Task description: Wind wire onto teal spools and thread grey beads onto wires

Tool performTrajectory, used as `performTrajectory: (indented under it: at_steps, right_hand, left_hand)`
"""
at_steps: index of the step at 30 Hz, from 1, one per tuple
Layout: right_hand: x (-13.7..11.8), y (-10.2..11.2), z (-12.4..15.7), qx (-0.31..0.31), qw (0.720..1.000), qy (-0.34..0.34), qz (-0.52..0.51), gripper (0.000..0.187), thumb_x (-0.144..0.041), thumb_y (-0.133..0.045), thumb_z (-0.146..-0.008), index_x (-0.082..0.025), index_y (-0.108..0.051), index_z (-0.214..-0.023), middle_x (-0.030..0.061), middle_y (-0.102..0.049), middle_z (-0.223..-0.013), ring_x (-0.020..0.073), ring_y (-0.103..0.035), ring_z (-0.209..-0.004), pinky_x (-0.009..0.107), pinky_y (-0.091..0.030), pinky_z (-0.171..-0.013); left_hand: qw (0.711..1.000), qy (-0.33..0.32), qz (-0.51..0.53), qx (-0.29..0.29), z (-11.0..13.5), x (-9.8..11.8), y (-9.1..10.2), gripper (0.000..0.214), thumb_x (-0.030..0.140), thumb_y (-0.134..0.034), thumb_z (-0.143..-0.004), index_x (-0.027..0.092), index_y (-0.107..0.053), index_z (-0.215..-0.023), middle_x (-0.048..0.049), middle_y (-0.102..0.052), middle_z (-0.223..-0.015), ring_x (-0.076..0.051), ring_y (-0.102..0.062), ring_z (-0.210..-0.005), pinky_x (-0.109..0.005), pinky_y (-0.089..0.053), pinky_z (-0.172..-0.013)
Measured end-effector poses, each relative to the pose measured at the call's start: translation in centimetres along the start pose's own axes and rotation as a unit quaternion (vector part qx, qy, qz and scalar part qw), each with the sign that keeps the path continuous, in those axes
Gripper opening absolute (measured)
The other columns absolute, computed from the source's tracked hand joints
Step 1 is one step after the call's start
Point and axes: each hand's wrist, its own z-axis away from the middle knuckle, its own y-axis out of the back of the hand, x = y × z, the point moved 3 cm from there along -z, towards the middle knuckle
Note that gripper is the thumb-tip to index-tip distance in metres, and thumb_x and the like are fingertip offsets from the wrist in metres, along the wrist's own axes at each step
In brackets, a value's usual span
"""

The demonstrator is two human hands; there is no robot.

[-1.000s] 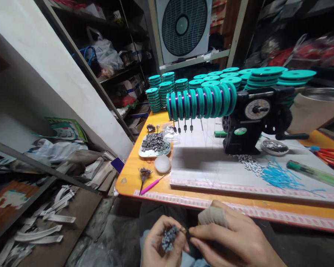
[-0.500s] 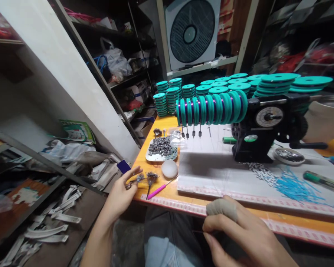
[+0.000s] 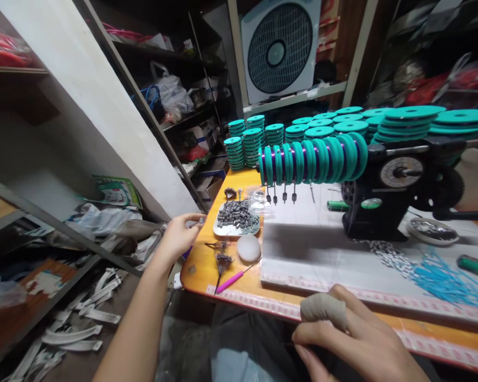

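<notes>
My left hand [image 3: 181, 237] reaches out at the table's left edge, fingers bent together around something small and greyish that I cannot make out. To its right lie two dark bundles of thin wire-like stems, one bundle [image 3: 223, 260] beside a pink-handled needle tool [image 3: 231, 281]. At the front edge my right hand [image 3: 342, 334] is closed, thumb and forefinger pinched on a thin line that barely shows; one finger wears a beige wrap [image 3: 322, 309]. Beyond, a row of teal foam spools [image 3: 310, 159] with purple line sits on a black winding machine [image 3: 376, 209], small dark weights hanging beneath.
A white dish [image 3: 225, 229] holds grey cylindrical weights, with a round white lump [image 3: 248, 248] nearby. Stacks of teal spools [image 3: 253, 139] stand at the back. Blue strips [image 3: 448, 278] and small white pieces lie on the white board [image 3: 290, 265] near the machine's base.
My left hand has moved up and away from the dark bundles to the table's left edge, its fingers closer together. My right hand stays pinched near the front edge. The view has shifted slightly.
</notes>
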Motion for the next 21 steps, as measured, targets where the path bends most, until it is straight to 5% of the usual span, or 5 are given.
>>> performTrajectory:
  at_steps: [8,13,18,21]
  right_hand:
    - [0.0,-0.5,0.1,0.006,0.998,-0.035,-0.044,0.022,0.0,-0.056,-0.083,-0.02,-0.063,-0.091,0.0037,-0.066,-0.083,0.0132,-0.068,-0.071,0.018,-0.056,-0.062]
    - [0.0,0.2,0.1,0.03,0.996,-0.058,-0.066,0.023,-0.001,-0.051,-0.086,-0.02,-0.062,-0.093,0.0016,-0.066,-0.078,0.0111,-0.067,-0.067,0.015,-0.054,-0.06]
    - [0.5,0.5,0.2,0.012,0.99,-0.103,-0.099,0.021,-0.002,-0.055,-0.084,-0.021,-0.064,-0.089,0.0005,-0.063,-0.077,0.0121,-0.065,-0.07,0.018,-0.053,-0.063]
    - [0.6,0.7,0.1,0.036,0.988,-0.112,-0.105,0.02,-0.003,-0.059,-0.083,-0.021,-0.067,-0.085,-0.0001,-0.06,-0.075,0.0127,-0.063,-0.07,0.019,-0.051,-0.062]
  left_hand:
    - [0.986,0.005,-0.153,-0.061,-3.8,0.7,-3.8,0.023,0.032,-0.066,-0.09,0.019,-0.067,-0.109,-0.0077,-0.068,-0.117,-0.025,-0.066,-0.103,-0.045,-0.055,-0.086]
    - [0.988,0.012,-0.137,-0.07,-4.3,1.2,-3.6,0.02,0.032,-0.066,-0.09,0.018,-0.068,-0.104,-0.0062,-0.07,-0.11,-0.023,-0.068,-0.094,-0.041,-0.056,-0.079]
    - [0.999,-0.006,0.014,0.037,0.0,2.5,-1.6,0.013,0.028,-0.071,-0.082,0.015,-0.067,-0.083,-0.0049,-0.073,-0.09,-0.024,-0.067,-0.089,-0.036,-0.052,-0.081]
    - [0.987,-0.016,0.148,0.067,5.9,3.4,-2.9,0.028,0.044,-0.062,-0.085,0.017,-0.067,-0.091,-0.005,-0.074,-0.084,-0.016,-0.064,-0.066,-0.025,-0.048,-0.057]
